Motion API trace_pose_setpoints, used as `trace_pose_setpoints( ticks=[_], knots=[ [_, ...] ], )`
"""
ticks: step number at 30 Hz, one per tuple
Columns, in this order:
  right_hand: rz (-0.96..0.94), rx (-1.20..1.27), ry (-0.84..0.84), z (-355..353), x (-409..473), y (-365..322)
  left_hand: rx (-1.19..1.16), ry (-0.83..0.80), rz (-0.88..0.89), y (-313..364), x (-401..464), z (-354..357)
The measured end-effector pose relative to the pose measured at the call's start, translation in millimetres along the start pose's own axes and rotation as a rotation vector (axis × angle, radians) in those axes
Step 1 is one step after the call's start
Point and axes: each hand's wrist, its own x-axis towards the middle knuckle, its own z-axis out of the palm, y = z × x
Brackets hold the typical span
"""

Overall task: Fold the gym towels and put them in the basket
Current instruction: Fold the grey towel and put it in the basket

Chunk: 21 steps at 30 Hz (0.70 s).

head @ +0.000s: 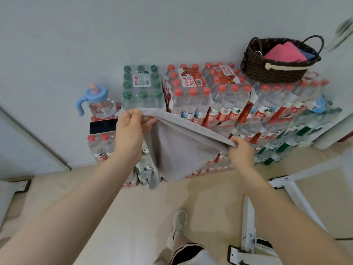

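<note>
Head view: the person is standing before stacked packs of bottled water (219, 104) set against the wall. The left hand (131, 129) is pinching one upper corner of a grey towel (179, 148), thumb over the hem. The right hand (241, 153) is pinching the opposite corner, fingers curled round the edge. The towel is hanging in the air between the two hands, in front of the packs and clear of the floor; whether it is already doubled cannot be told. A dark woven basket (275, 71) is sitting on the right end of the stack's top, well apart from the towel. A folded pink towel (284, 52) is lying inside it, with a blue one (310, 55) showing beside it.

Judgement: at least two towels are looking finished; the grey one is awaiting folding and placing.
</note>
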Motion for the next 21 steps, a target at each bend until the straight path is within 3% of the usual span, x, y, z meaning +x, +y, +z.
trace_pose_setpoints(
  ticks=[3,6,8,12,14,16,21],
  knots=[
    [0.475,0.753,-0.135,-19.4,-9.5,-20.3,0.169,0.065,-0.041,-12.5,-8.0,-19.9],
    [0.468,1.085,-0.109,-39.1,-4.3,-46.8,0.286,0.095,-0.042,-17.9,-8.4,-27.4],
    [0.385,1.024,-0.056,-44.0,-1.6,-56.5,0.302,0.108,-0.042,-15.8,-4.4,-27.7],
    [0.116,0.280,0.087,-45.4,17.4,-40.5,0.226,0.055,-0.120,-17.4,11.8,-26.0],
    [0.022,0.081,0.111,-50.5,29.0,-38.0,0.210,0.011,-0.155,-22.8,21.0,-19.1],
    [-0.001,0.042,0.094,-55.9,45.3,-41.5,0.178,0.000,-0.171,-27.1,33.5,-7.3],
    [0.180,0.280,-0.078,-61.0,104.3,-61.9,0.104,-0.003,-0.167,-31.9,82.5,28.4]
  ],
)
